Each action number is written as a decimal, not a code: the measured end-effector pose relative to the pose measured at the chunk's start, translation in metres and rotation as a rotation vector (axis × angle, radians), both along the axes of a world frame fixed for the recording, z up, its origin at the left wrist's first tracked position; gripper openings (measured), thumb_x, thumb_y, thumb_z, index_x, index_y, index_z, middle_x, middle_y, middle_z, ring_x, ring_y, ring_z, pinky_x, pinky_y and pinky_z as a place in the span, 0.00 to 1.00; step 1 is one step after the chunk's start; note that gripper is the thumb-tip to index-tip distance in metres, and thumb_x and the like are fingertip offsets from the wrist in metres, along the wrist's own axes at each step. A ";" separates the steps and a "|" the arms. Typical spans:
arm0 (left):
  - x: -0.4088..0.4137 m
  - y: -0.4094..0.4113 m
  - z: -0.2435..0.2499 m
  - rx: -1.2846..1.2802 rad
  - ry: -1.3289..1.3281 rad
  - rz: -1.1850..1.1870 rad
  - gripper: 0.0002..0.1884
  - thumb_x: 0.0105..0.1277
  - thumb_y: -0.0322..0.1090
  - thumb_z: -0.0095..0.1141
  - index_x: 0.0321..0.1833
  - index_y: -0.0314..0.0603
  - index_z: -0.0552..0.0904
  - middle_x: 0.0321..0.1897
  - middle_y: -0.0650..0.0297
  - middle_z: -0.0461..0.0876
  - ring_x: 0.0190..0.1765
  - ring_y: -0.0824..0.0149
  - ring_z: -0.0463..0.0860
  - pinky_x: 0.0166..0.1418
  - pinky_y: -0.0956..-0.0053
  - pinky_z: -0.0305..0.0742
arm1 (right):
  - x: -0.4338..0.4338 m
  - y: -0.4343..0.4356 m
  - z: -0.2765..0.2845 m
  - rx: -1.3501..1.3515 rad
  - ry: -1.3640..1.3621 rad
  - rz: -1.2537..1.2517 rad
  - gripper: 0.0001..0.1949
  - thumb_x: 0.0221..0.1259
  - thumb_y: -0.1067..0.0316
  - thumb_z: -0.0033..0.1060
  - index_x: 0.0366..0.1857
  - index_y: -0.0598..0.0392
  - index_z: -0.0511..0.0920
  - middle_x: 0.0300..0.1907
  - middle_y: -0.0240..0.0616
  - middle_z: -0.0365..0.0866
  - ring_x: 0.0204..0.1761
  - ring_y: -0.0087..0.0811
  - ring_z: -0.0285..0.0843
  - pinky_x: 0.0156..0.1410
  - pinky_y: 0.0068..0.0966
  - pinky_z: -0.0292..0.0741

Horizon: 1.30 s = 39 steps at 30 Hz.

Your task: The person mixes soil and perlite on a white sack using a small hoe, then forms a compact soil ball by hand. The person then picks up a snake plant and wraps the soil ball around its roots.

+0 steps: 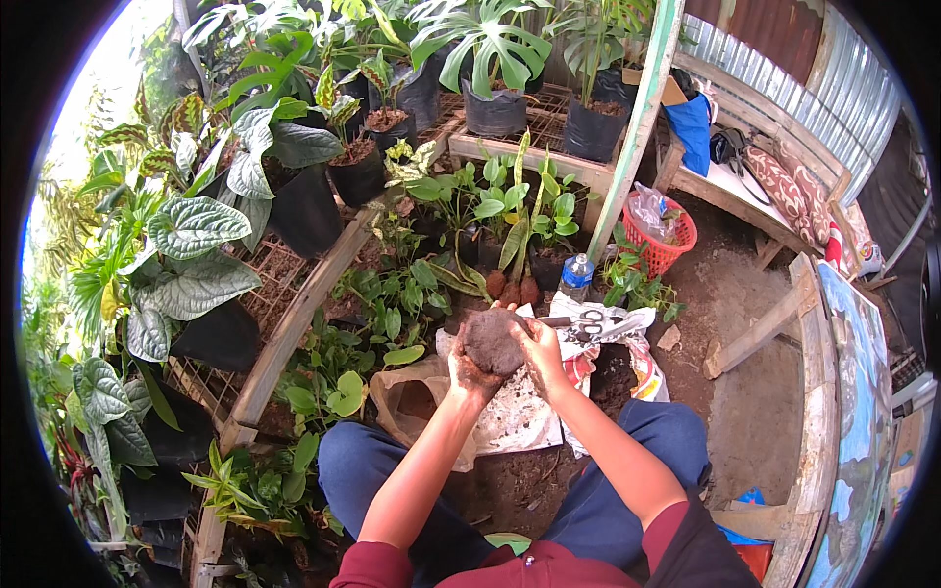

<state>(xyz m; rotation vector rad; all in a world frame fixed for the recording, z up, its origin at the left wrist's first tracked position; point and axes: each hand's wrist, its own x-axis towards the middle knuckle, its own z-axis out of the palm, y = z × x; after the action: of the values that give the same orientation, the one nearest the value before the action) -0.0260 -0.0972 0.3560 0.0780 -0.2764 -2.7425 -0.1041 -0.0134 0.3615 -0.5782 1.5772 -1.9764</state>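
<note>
My left hand cups a round, dark brown ball of soil from below and from its left side. The fingers of my right hand press on the ball's right side. Soil smears both hands. Below them a white plastic sheet with soil crumbs lies on the ground. An open brown bag stands to the left. Just beyond the hands are several reddish-brown root balls of upright, yellow-edged plants. A printed sack with dark soil lies to the right.
A water bottle with a blue label stands beyond the sack, near a red plastic basket. Potted plants on a wood-framed mesh rack line the left and back. A wooden bench stands at back right, a wooden frame at right.
</note>
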 end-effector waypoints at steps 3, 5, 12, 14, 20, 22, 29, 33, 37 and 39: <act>-0.001 0.000 0.000 -0.005 0.005 -0.012 0.29 0.69 0.52 0.38 0.68 0.40 0.66 0.66 0.54 0.69 0.66 0.55 0.69 0.71 0.56 0.61 | -0.002 -0.002 -0.008 -0.024 0.049 -0.047 0.10 0.65 0.70 0.57 0.43 0.66 0.78 0.42 0.34 0.81 0.43 0.20 0.75 0.51 0.19 0.71; -0.004 0.001 0.001 0.015 0.006 -0.015 0.28 0.71 0.51 0.36 0.67 0.41 0.68 0.65 0.55 0.71 0.65 0.56 0.71 0.70 0.56 0.63 | -0.003 -0.004 -0.013 -0.016 0.120 -0.111 0.12 0.64 0.67 0.59 0.44 0.67 0.78 0.43 0.37 0.81 0.42 0.23 0.76 0.51 0.21 0.72; 0.006 -0.007 -0.002 0.070 0.038 -0.024 0.27 0.71 0.50 0.36 0.67 0.42 0.67 0.62 0.55 0.73 0.62 0.55 0.74 0.68 0.53 0.66 | 0.009 0.004 0.024 0.540 0.872 -0.272 0.17 0.54 0.62 0.66 0.49 0.48 0.80 0.49 0.40 0.73 0.56 0.40 0.66 0.63 0.38 0.63; 0.003 -0.007 -0.002 0.046 0.028 -0.035 0.26 0.72 0.49 0.34 0.66 0.42 0.68 0.61 0.54 0.74 0.61 0.55 0.75 0.67 0.53 0.67 | 0.001 0.006 0.018 0.442 0.811 -0.264 0.16 0.51 0.63 0.68 0.46 0.49 0.79 0.47 0.38 0.73 0.56 0.41 0.66 0.64 0.39 0.62; 0.002 -0.007 -0.010 0.025 -0.043 -0.043 0.25 0.72 0.47 0.33 0.63 0.42 0.71 0.60 0.54 0.75 0.59 0.56 0.76 0.65 0.53 0.69 | -0.005 0.006 0.002 0.249 0.493 -0.173 0.19 0.55 0.65 0.65 0.50 0.57 0.74 0.44 0.40 0.71 0.47 0.33 0.75 0.54 0.31 0.72; 0.000 -0.011 -0.011 0.045 -0.067 -0.041 0.24 0.71 0.46 0.33 0.63 0.41 0.72 0.59 0.54 0.76 0.59 0.55 0.77 0.65 0.53 0.70 | -0.009 0.005 -0.001 0.212 0.468 -0.155 0.19 0.57 0.66 0.64 0.51 0.58 0.73 0.43 0.41 0.71 0.43 0.31 0.76 0.50 0.28 0.74; 0.000 -0.037 -0.029 -0.018 -0.044 0.024 0.24 0.71 0.47 0.34 0.60 0.38 0.72 0.56 0.51 0.77 0.56 0.52 0.78 0.63 0.52 0.72 | -0.017 -0.006 0.002 0.165 0.331 -0.112 0.18 0.60 0.69 0.61 0.54 0.56 0.70 0.41 0.33 0.73 0.38 0.21 0.71 0.43 0.19 0.72; -0.013 -0.050 -0.031 0.006 -0.030 0.010 0.22 0.70 0.45 0.37 0.57 0.37 0.73 0.54 0.50 0.78 0.54 0.48 0.79 0.61 0.52 0.73 | -0.046 -0.023 -0.005 0.190 0.349 -0.102 0.19 0.58 0.71 0.62 0.52 0.58 0.69 0.32 0.35 0.76 0.34 0.24 0.77 0.39 0.22 0.74; -0.039 -0.088 -0.048 0.067 -0.074 0.106 0.21 0.69 0.45 0.39 0.55 0.38 0.74 0.52 0.49 0.78 0.53 0.47 0.78 0.59 0.51 0.74 | -0.094 -0.058 -0.019 0.434 0.477 0.027 0.23 0.53 0.64 0.64 0.52 0.59 0.70 0.31 0.38 0.78 0.33 0.32 0.79 0.40 0.29 0.75; -0.048 -0.105 -0.059 0.063 -0.032 0.142 0.22 0.69 0.45 0.39 0.57 0.37 0.72 0.53 0.49 0.77 0.53 0.47 0.78 0.59 0.51 0.74 | -0.121 -0.073 -0.033 0.542 0.558 0.037 0.22 0.52 0.62 0.62 0.51 0.57 0.71 0.29 0.39 0.79 0.33 0.34 0.80 0.39 0.29 0.75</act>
<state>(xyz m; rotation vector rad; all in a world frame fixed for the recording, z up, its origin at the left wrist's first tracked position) -0.0739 -0.2024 0.2974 0.1533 -0.1854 -2.6103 -0.2252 -0.0869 0.3290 -0.9626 2.2988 -1.3161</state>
